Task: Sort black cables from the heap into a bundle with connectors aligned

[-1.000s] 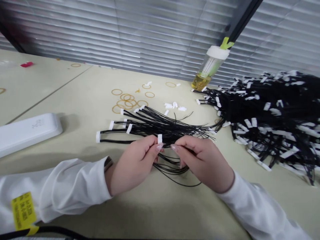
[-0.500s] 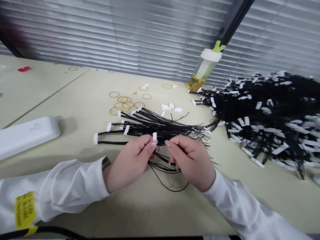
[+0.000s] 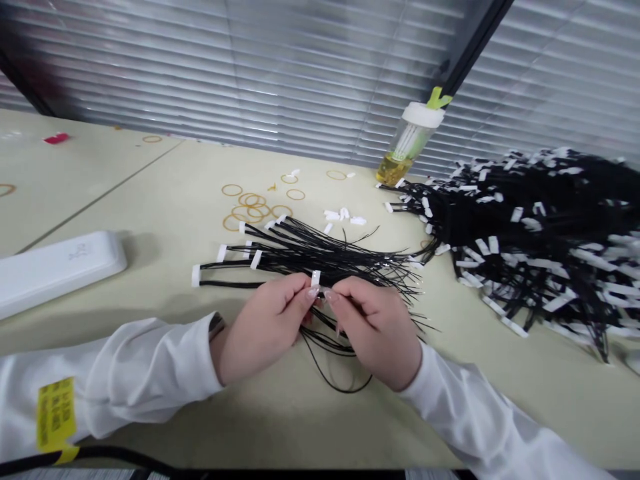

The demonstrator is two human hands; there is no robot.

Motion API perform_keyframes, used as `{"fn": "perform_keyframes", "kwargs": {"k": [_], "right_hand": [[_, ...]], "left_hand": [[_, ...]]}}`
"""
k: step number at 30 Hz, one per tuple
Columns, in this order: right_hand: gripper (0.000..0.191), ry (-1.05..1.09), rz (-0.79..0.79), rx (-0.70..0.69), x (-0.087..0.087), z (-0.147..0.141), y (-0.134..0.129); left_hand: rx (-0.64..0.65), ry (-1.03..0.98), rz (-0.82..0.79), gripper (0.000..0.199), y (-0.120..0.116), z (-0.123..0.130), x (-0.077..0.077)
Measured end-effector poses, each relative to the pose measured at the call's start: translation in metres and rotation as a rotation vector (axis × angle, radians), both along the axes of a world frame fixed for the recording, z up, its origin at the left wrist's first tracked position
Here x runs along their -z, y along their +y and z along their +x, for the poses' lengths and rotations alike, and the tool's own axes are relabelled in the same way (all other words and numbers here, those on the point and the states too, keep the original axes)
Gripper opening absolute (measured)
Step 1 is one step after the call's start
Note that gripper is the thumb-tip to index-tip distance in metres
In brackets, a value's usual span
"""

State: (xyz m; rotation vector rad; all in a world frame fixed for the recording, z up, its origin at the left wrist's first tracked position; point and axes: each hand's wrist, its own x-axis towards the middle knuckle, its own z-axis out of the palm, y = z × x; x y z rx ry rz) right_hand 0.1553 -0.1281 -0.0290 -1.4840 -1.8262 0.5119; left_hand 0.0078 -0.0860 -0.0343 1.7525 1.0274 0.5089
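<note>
My left hand pinches a small white connector upright between thumb and fingers. Close beside it, my right hand is closed, its thumb tip against the connector's lower end; black wires run between the hands and hang in a loop below. What exactly the right fingers grip is partly hidden, but it appears to be a wire. Just behind the hands lies a spread bundle of black wire harnesses, white connectors at the left ends and loose wire tips at the right.
A large heap of black harnesses with white connectors covers the right side. Rubber bands and loose white connectors lie behind the bundle. A bottle of yellow contents leans near the blinds. At left lies a white device.
My right hand has moved left, bringing its fingertips up to the connector in my left hand. The view has shifted slightly.
</note>
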Motion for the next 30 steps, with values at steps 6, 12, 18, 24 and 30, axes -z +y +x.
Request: {"fn": "perform_keyframes", "kwargs": {"k": [6, 12, 18, 24, 30], "right_hand": [[0.024, -0.018, 0.021, 0.003, 0.001, 0.003, 0.002], [0.023, 0.008, 0.045, 0.052, 0.002, 0.013, 0.002], [0.027, 0.052, -0.027, 0.023, -0.001, 0.013, 0.001], [0.025, -0.012, -0.040, 0.018, -0.001, 0.009, 0.001], [0.025, -0.042, -0.017, 0.033, 0.000, 0.009, 0.001]], "left_hand": [[-0.050, -0.036, -0.115, 0.028, 0.000, 0.000, -0.002], [-0.137, -0.135, -0.236, 0.028, 0.002, 0.000, 0.000], [-0.054, -0.142, -0.219, 0.028, 0.002, -0.002, 0.000], [-0.015, -0.131, -0.176, 0.027, 0.001, -0.001, 0.002], [-0.008, -0.130, -0.175, 0.027, 0.001, -0.001, 0.003]]}}
